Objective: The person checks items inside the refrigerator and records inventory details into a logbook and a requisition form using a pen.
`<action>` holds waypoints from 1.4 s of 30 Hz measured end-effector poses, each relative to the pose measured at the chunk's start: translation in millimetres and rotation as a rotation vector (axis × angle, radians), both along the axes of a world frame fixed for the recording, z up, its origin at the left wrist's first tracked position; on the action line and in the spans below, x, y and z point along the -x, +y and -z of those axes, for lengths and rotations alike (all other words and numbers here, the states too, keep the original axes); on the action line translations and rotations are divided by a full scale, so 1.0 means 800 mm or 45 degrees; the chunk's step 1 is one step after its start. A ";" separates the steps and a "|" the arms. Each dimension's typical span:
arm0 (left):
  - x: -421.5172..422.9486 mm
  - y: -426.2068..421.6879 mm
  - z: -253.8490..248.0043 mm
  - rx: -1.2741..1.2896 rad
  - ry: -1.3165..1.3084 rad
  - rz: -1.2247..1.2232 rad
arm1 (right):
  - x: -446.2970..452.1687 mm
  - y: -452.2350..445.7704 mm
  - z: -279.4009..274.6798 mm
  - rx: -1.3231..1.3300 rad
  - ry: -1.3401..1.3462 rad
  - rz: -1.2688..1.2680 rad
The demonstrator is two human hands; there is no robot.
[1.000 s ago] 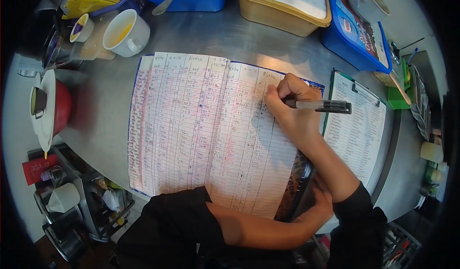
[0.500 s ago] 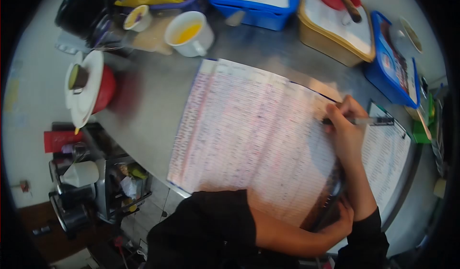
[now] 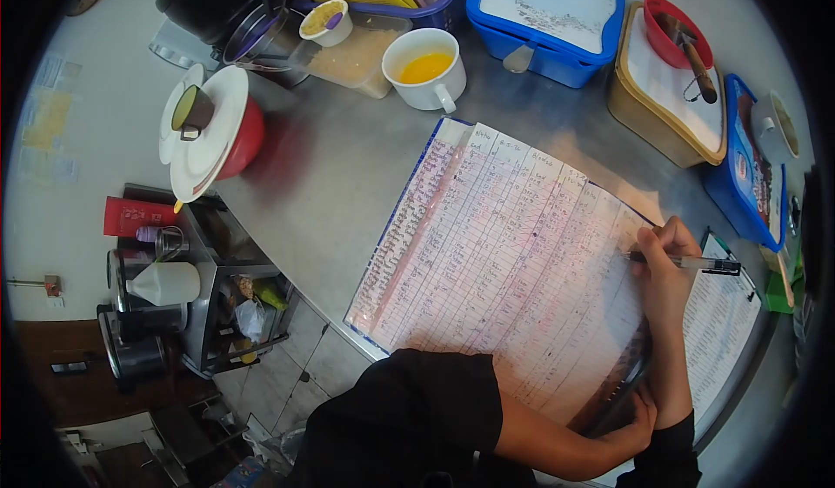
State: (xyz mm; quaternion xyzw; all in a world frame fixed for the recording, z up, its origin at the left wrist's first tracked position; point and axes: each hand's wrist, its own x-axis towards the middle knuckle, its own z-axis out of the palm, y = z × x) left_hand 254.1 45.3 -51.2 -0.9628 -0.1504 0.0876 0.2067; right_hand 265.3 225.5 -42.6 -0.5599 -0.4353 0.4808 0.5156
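Note:
A pen [image 3: 696,264] is pinched in my right hand [image 3: 665,266], its tip over the right-hand page of an open ledger [image 3: 513,262]. The ledger's ruled pages hold handwritten entries in dark and reddish ink. My left forearm crosses the lower page. Beside my right wrist, my left hand [image 3: 633,423] lies with its fingers curled against a dark object with a ridged edge [image 3: 619,384], partly hidden. A clipboard with a printed sheet [image 3: 718,323] lies to the right, partly behind my right arm.
Beyond the ledger stand a white cup with yellow liquid [image 3: 426,70], a blue tub [image 3: 548,27], a tan tub [image 3: 665,96] and another blue tub [image 3: 744,166]. A red pot with white plates [image 3: 222,131] sits at the table's left edge.
The view has shifted, so everything sits further right and mostly lower, and looks sharper. My right hand still holds the pen over the same page; my left hand stays by the dark object.

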 end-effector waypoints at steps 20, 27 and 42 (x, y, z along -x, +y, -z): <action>0.009 0.004 -0.008 -0.009 -0.124 -0.099 | -0.002 -0.001 0.001 -0.016 0.026 -0.026; 0.002 -0.001 -0.003 0.100 -0.190 -0.144 | 0.000 -0.002 -0.001 0.000 -0.015 -0.003; 0.004 0.002 -0.006 0.011 -0.070 -0.097 | -0.002 -0.001 0.002 -0.029 0.027 -0.035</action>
